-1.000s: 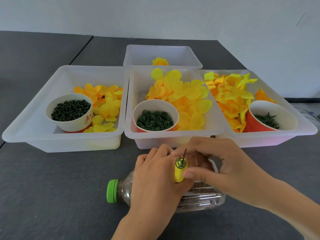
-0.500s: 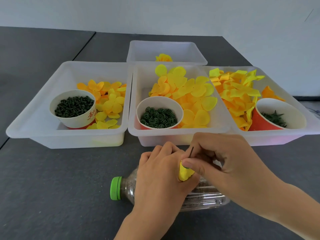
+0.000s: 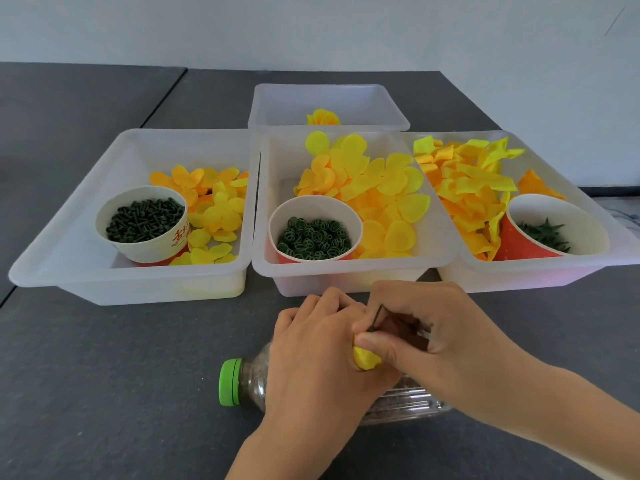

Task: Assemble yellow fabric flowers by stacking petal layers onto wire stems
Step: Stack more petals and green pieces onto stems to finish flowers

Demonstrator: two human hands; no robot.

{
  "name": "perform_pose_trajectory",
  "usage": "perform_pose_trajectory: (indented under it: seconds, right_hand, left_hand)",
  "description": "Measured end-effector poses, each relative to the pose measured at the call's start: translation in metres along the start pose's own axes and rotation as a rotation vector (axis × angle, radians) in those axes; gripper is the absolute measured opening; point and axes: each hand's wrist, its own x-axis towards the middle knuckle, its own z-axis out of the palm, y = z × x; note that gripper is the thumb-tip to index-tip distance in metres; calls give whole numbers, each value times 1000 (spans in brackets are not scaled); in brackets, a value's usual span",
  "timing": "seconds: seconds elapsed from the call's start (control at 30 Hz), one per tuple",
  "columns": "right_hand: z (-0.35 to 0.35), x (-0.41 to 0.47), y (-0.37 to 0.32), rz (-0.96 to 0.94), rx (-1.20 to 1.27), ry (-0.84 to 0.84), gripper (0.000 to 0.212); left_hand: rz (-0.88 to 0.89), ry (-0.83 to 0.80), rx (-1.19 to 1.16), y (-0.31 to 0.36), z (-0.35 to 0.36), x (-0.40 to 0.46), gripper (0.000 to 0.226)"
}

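Note:
My left hand (image 3: 318, 348) grips a folded yellow petal layer (image 3: 365, 358) in front of the middle tray. A thin dark wire stem (image 3: 376, 316) sticks up out of the petals. My right hand (image 3: 426, 327) pinches the top of the petals at the base of the stem, thumb and forefinger pressed there. The green ring piece seen earlier is hidden under my right fingers. Three white trays hold loose yellow petals: small ones on the left (image 3: 214, 213), round ones in the middle (image 3: 377, 188), pointed ones on the right (image 3: 464, 181).
Paper cups hold green pegs (image 3: 143, 220), green rings (image 3: 313, 233) and green calyx stars (image 3: 545, 230). A rear tray (image 3: 381, 98) holds a finished yellow flower (image 3: 322, 117). A clear bottle with a green cap (image 3: 230, 382) lies on the dark table under my hands.
My right thumb and forefinger have closed down over the green ring on the stem, hiding it. Both hands stayed in front of the middle tray above the bottle.

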Motion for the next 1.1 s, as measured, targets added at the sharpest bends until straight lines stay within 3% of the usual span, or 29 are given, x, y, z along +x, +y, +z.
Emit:
perform_pose_trajectory:
  seconds: [0.27, 0.4, 0.47, 0.57, 0.63, 0.7, 0.83, 0.93, 1.03, 1.1]
  right_hand:
    - [5, -2, 4, 15, 47, 34, 8]
    - [-3, 0, 1, 20, 103, -27, 4]
    - [-15, 3, 3, -28, 128, -58, 14]
    - [-47, 18, 28, -63, -113, 137, 16]
    - [-71, 37, 55, 79, -375, 275, 12]
    - [-86, 56, 78, 296, -520, 343, 22]
    - [-83, 85, 108, 582, -721, 276, 52]
    - [-78, 98, 116, 627, -803, 227, 50]
    - [-80, 103, 113, 545, -614, 253, 23]
    - [-85, 102, 107, 533, -530, 252, 26]
  left_hand:
    - [71, -121, -241, -7, -14, -6, 55]
    - [58, -28, -208, -5, -11, -6, 30]
    - [32, -49, -193, -4, -8, -5, 27]
    - [11, -78, -189, -2, -10, -4, 22]
    - [1, -78, -185, -1, -11, -4, 19]
    - [-21, -94, -172, 0, -10, -4, 20]
    - [-48, -123, -143, 1, -9, -2, 24]
    - [-57, -128, -130, 2, -9, -2, 26]
    - [-74, -137, -145, 2, -11, -1, 29]
    - [-89, -173, -178, 2, -13, -1, 38]
